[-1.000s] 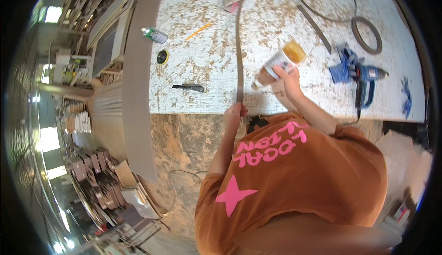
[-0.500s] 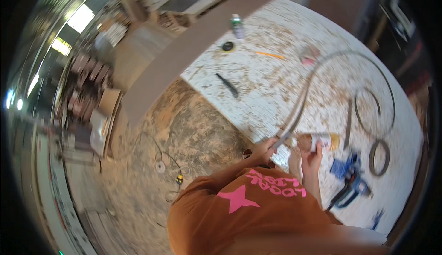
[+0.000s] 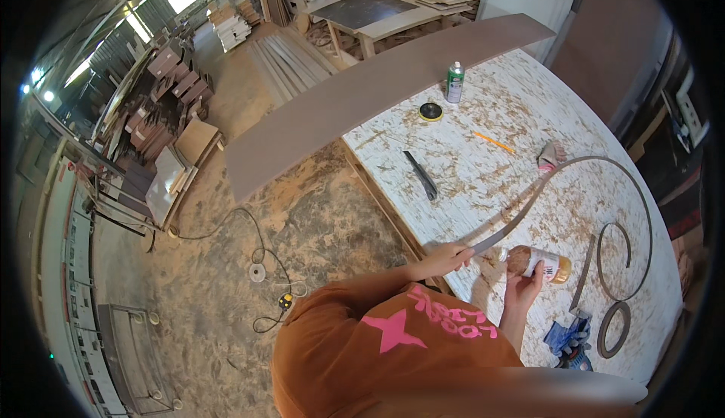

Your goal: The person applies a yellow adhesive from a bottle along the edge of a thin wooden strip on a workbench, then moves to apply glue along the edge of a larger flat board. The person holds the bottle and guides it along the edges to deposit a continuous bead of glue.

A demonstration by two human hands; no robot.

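My left hand point(image 3: 447, 260) is closed around the end of a long grey-brown edging strip point(image 3: 521, 214). From there the strip curves over the table and loops on the right. My right hand point(image 3: 522, 291) grips a clear bottle point(image 3: 545, 265) with a white label and amber contents. The bottle lies tilted nearly level, its pale nozzle turned toward the strip's held end. A small gap seems to separate nozzle and strip; contact I cannot tell. A coiled roll of strip point(image 3: 613, 330) and a blue tool or glove point(image 3: 568, 341), partly hidden, lie right of my right hand.
The white table point(image 3: 461, 214) is littered with wood shavings. On it are a black-handled cutter point(image 3: 421, 176), a round black pad point(image 3: 430, 111), a green spray can point(image 3: 455, 83), an orange pencil point(image 3: 494, 143) and a glove point(image 3: 551, 155). A long brown board point(image 3: 332, 112) overhangs the far edge. A cable point(image 3: 260, 240) lies on the floor.
The whole view has shifted, so the table's things appear farther down and mostly to the right. Both hands keep hold of the strip and the bottle.
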